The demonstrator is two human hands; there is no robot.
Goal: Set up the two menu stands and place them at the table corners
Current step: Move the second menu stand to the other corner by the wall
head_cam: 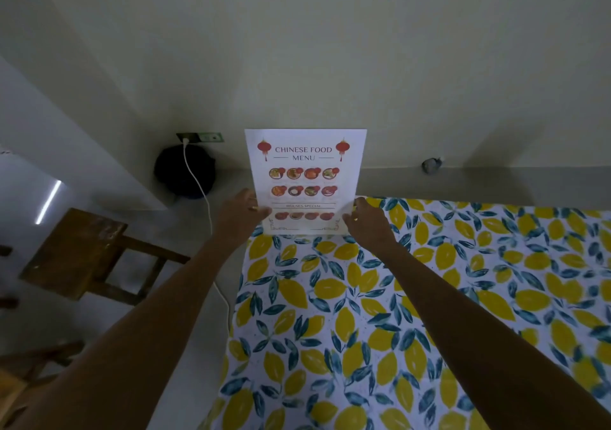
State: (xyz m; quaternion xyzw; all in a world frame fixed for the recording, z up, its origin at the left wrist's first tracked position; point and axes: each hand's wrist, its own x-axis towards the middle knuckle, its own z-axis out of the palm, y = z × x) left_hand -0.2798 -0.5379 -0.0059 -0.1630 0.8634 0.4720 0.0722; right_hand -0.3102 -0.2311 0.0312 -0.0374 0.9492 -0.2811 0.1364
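Note:
A white menu stand (305, 178) printed "Chinese Food Menu" stands upright at the far left corner of the table (347, 314), which wears a lemon-print cloth. My left hand (243, 213) grips the stand's lower left edge. My right hand (365, 223) grips its lower right edge. Both arms reach forward across the cloth. Only one menu stand is in view.
A wooden chair (89, 257) stands left of the table. A black bag (185, 173) sits on the floor by the wall, under a socket (200, 137) with a white cable (205, 204) trailing down. A small grey object (431, 165) lies at the wall's foot.

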